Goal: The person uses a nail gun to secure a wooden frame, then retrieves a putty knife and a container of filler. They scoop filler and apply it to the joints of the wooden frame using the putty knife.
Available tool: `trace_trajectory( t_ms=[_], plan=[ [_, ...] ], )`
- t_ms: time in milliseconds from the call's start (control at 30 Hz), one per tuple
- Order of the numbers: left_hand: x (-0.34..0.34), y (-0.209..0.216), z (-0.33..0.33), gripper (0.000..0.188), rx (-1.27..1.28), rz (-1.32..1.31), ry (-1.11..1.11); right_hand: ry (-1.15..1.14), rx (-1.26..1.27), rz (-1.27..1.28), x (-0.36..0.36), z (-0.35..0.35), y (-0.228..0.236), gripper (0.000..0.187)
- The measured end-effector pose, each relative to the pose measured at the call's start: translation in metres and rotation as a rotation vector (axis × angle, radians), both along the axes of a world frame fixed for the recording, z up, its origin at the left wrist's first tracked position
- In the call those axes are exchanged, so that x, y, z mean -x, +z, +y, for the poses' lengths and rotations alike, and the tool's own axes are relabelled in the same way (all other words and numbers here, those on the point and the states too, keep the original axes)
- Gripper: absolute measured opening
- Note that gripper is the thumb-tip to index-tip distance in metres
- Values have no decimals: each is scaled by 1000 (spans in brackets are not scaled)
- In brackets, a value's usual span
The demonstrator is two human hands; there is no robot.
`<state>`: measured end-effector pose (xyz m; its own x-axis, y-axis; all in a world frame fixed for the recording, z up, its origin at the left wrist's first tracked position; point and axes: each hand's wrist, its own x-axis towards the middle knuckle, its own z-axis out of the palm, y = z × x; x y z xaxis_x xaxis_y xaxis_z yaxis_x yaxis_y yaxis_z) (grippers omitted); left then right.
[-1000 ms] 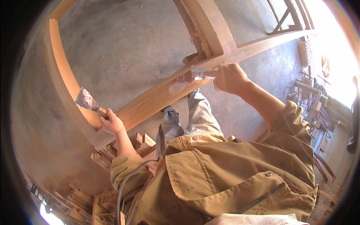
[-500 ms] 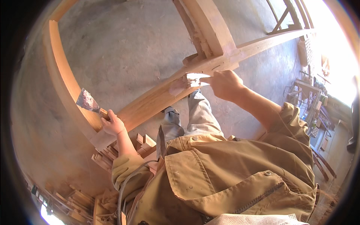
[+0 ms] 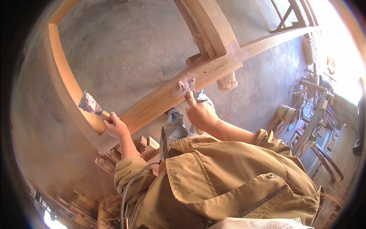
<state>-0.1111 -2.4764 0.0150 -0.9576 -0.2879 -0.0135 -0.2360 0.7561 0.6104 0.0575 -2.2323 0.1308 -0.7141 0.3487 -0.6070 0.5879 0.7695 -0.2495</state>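
My left hand (image 3: 116,127) is closed round the wooden handle of a putty knife (image 3: 95,105) whose broad blade carries pinkish filler. It sits over the corner where two frame members meet. In my right hand (image 3: 202,114) is a second putty knife (image 3: 187,84), its blade smeared with the same filler and laid against the wooden beam (image 3: 152,103). My forefinger presses along that blade. A pale smear of filler shows on the wood beside it. Between the smear and the joint on the right, a small dark hole and a short dark slot mark the beam.
The frame's curved side piece (image 3: 63,72) rises at left, and a thick crosspiece (image 3: 215,26) runs away from the beam. Wood offcuts (image 3: 148,147) lie below my left hand. At right stand a bucket (image 3: 286,113) and a cluttered bench (image 3: 320,114). Grey concrete floor (image 3: 126,42) lies beneath.
My right hand has moved left and nearer along the beam with its putty knife, turning the blade to point away from me. The left hand has hardly moved.
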Motion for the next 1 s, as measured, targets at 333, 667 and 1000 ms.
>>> trace_trajectory(
  t_ms=[333,667,1000],
  plan=[
    [-2,3,-1,40,3,50,-25,-332,39,125,11,41,21,30],
    [-1,-8,-6,41,103,74,-66,11,164,13,31,9,37,22],
    [-1,-8,-7,43,67,37,-63,-77,-75,69,20,-9,-23,31]
  ],
)
